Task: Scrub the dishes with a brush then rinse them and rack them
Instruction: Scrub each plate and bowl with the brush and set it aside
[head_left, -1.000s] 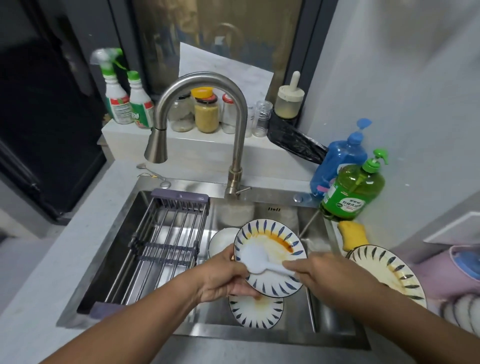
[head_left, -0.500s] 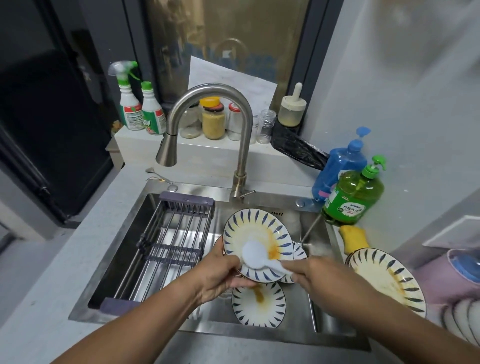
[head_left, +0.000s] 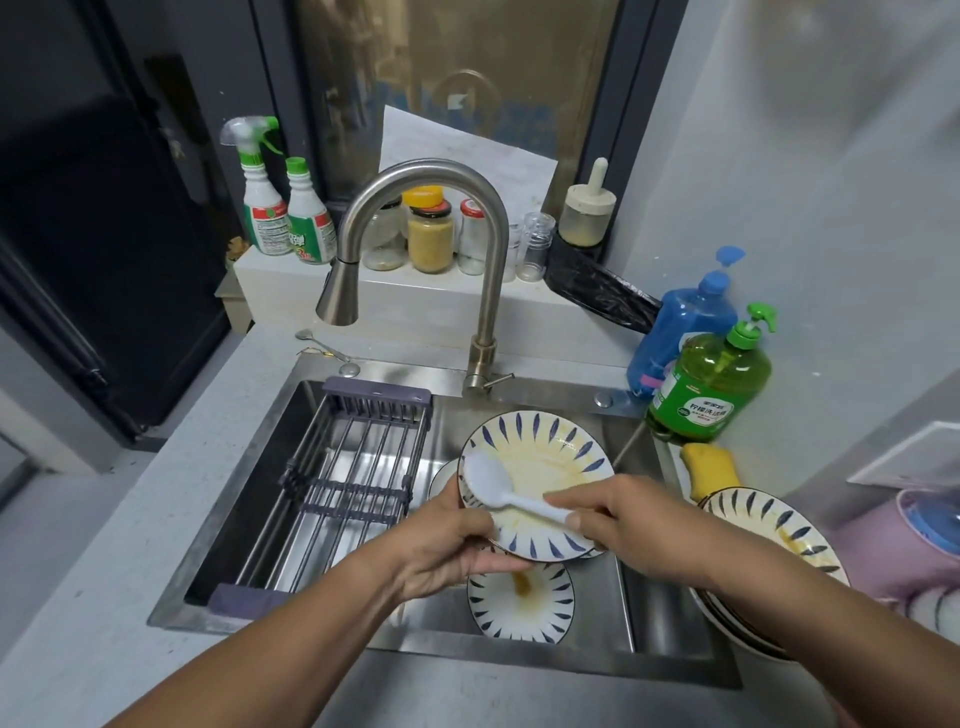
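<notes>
We scrub a plate (head_left: 540, 467) over the sink (head_left: 519, 395).
Our left hand (head_left: 441, 540) grips its near rim, tilted above another plate (head_left: 521, 603) — our right hand (head_left: 628, 519) pinches the brush (head_left: 498, 488) handle, head on the stained face; the rack (head_left: 343, 478) sits left.

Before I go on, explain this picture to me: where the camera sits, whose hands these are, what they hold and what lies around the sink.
There is no machine here. The camera is worn on a person's head and looks down at their two bare hands over a steel sink. The left hand grips the near edge of a stained plate with blue marks, held above the basin. The right hand pinches the handle of a white brush, whose head rests on the plate. Another dirty plate lies in the basin below. A rack spans the left of the sink and holds no dishes. More dirty plates are stacked at the right, near a green soap bottle. No water runs from the tap.
</notes>
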